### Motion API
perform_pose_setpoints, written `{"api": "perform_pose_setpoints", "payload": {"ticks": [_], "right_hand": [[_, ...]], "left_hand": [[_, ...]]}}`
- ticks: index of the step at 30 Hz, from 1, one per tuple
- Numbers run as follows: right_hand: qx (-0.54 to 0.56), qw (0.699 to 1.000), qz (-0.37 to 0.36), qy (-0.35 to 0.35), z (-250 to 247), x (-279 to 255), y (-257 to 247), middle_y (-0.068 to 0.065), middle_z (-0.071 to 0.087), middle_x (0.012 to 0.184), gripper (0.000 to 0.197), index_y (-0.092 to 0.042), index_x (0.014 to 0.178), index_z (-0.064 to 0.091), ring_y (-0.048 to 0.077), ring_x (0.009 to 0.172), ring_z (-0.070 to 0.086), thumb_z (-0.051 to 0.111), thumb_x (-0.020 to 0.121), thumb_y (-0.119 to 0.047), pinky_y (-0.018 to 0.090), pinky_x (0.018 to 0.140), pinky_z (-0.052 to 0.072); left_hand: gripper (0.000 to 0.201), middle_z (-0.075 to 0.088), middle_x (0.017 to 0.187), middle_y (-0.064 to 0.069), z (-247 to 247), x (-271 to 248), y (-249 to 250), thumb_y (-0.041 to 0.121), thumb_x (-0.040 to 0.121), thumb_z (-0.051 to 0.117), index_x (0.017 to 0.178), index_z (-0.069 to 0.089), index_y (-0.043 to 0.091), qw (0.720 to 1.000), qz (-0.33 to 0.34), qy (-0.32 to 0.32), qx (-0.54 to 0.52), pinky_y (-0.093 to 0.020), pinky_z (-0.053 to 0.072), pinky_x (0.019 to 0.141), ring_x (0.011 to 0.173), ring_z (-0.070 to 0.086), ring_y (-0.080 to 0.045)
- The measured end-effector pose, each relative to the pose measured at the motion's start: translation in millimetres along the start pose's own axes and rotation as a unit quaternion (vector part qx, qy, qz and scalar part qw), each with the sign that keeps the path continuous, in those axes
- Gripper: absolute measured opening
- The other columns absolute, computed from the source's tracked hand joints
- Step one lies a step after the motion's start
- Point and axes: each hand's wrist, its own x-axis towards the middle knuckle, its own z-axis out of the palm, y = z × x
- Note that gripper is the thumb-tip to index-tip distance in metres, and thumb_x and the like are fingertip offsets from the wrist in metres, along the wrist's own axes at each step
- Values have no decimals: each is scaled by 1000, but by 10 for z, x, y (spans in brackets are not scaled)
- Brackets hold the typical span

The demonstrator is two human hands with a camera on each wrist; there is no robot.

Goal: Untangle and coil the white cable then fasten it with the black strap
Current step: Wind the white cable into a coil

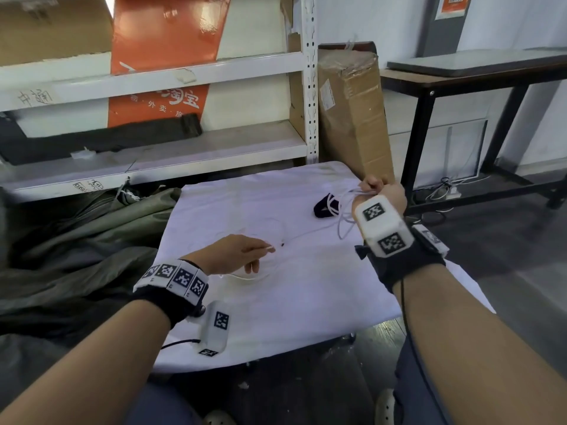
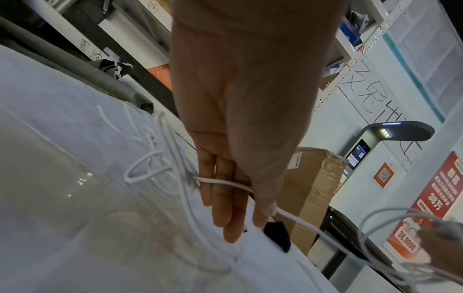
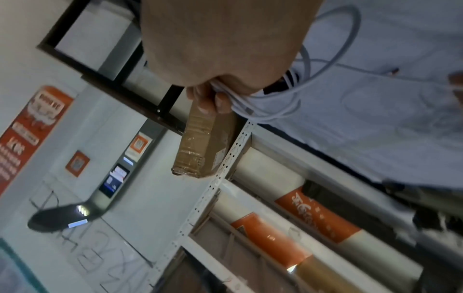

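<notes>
The white cable (image 1: 340,228) lies partly on the white cloth-covered table (image 1: 306,317). Several loops of it are bunched in my right hand (image 1: 380,188), which grips them in a fist above the table's far right corner; the right wrist view shows the loops (image 3: 290,111) hanging from the curled fingers (image 3: 220,103). A strand runs left to my left hand (image 1: 242,256), which pinches the cable (image 2: 300,220) between thumb and fingers low over the middle of the cloth. Loose tangled turns (image 2: 150,166) lie behind that hand. The black strap (image 1: 320,208) lies on the cloth beside the right hand's loops.
A tall taped cardboard box (image 1: 352,118) leans just behind the table's far right corner. White shelving (image 1: 153,148) runs along the back. Grey-green fabric (image 1: 76,240) is heaped at the left. A dark-framed table (image 1: 460,78) stands to the right.
</notes>
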Motion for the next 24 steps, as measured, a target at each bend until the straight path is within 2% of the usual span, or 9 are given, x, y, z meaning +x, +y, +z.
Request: {"api": "perform_pose_setpoints", "payload": {"ticks": [3, 6, 12, 15, 18, 20, 21, 23, 24], "right_hand": [[-80, 993, -55, 65, -16, -23, 148, -7, 36, 30, 28, -14, 74, 34, 10, 33, 38, 25, 99, -8, 18, 35, 29], [-221, 962, -128, 94, -45, -22, 273, -5, 45, 41, 30, -15, 70, 38, 8, 40, 43, 29, 96, -3, 20, 45, 31], [-485, 834, -262, 11, -103, 1, 490, 3, 56, 71, 38, -10, 64, 50, 8, 58, 48, 34, 98, -11, 23, 62, 42], [-574, 781, -222, -108, -134, -88, 628, -4, 56, 74, 27, -7, 84, 50, 4, 64, 49, 31, 102, -16, 16, 63, 42], [-635, 733, -122, -211, -183, -166, 753, -1, 56, 73, 23, -5, 95, 48, 6, 64, 50, 30, 104, -16, 18, 62, 42], [-669, 694, -36, -264, -218, -226, 821, 0, 57, 71, 21, -5, 95, 48, 9, 63, 51, 31, 103, -14, 23, 64, 43], [-662, 699, -5, -271, -224, -281, 851, 0, 57, 70, 19, -5, 95, 50, 11, 62, 51, 34, 102, -13, 24, 64, 44], [-658, 695, 20, -289, -232, -353, 869, -2, 57, 66, 18, -6, 86, 59, 12, 59, 53, 51, 95, -20, 20, 58, 44], [-680, 667, 24, -302, -261, -352, 873, -3, 56, 63, 18, -10, 77, 58, 14, 59, 54, 56, 91, -21, 20, 56, 43]], "left_hand": [[16, 68, 86, 14, 0, -14, 24, 27, 100, 43, 107, 57, 31, 999, 3, 11, 30, -16, 43, 69, 70, 62, 2], [12, 69, 91, 9, -11, -32, 40, 23, 98, 46, 105, 57, 23, 999, 0, 14, 50, -9, 37, 61, 75, 61, 0], [21, 65, 87, 7, -32, -65, 127, 26, 97, 50, 108, 68, 23, 998, 9, 4, 69, -8, 41, 66, 76, 58, -3], [23, 62, 96, 9, -74, -74, 197, 26, 96, 53, 113, 69, 27, 997, 43, -6, 67, -7, 40, 74, 82, 57, 0], [24, 51, 83, 11, -113, -66, 258, 29, 96, 53, 115, 67, 33, 992, 82, -6, 94, -4, 34, 68, 73, 48, 3], [24, 49, 80, 10, -126, -60, 297, 30, 96, 54, 115, 67, 34, 991, 92, -3, 93, -6, 34, 67, 71, 46, 2], [23, 51, 81, 9, -130, -61, 315, 29, 96, 54, 114, 68, 33, 992, 95, 0, 89, -6, 34, 67, 71, 46, 2], [20, 57, 88, 12, -135, -71, 341, 27, 95, 55, 109, 69, 32, 992, 102, 17, 70, -4, 34, 69, 73, 49, 7], [18, 60, 89, 17, -138, -78, 357, 27, 95, 54, 103, 69, 32, 992, 105, 29, 60, -3, 34, 69, 73, 49, 10]]}}
